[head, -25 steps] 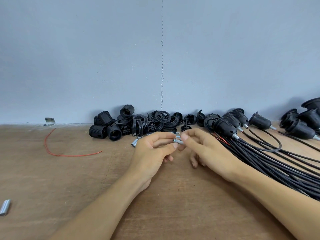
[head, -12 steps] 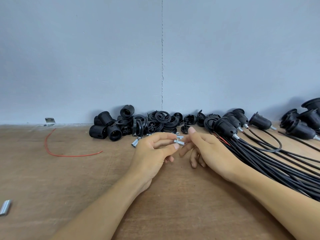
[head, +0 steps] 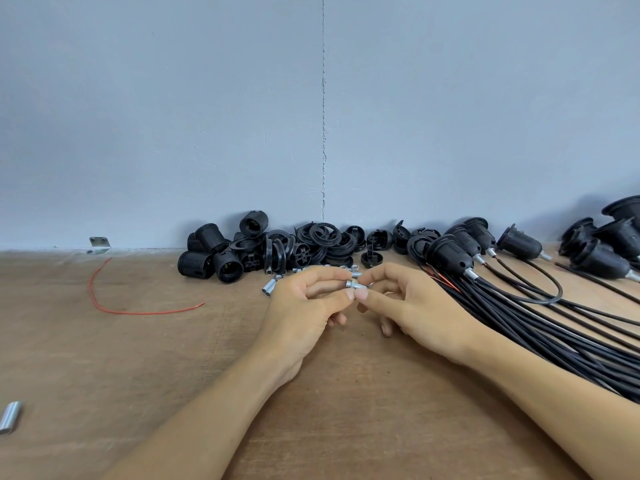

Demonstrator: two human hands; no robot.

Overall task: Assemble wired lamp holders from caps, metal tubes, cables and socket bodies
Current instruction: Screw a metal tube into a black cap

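Tube point(head: 355, 284) held just above the table point(head: 138, 358), near the middle of its back edge, in front of the caps point(head: 322, 240). Pinched at one end between thumb and forefinger of the left hand point(head: 301, 306). Now pinched at the other end by the right hand point(head: 415, 306), spread and off it half a second ago. Probably a handover, ready for threading onto a cable point(head: 536, 323).
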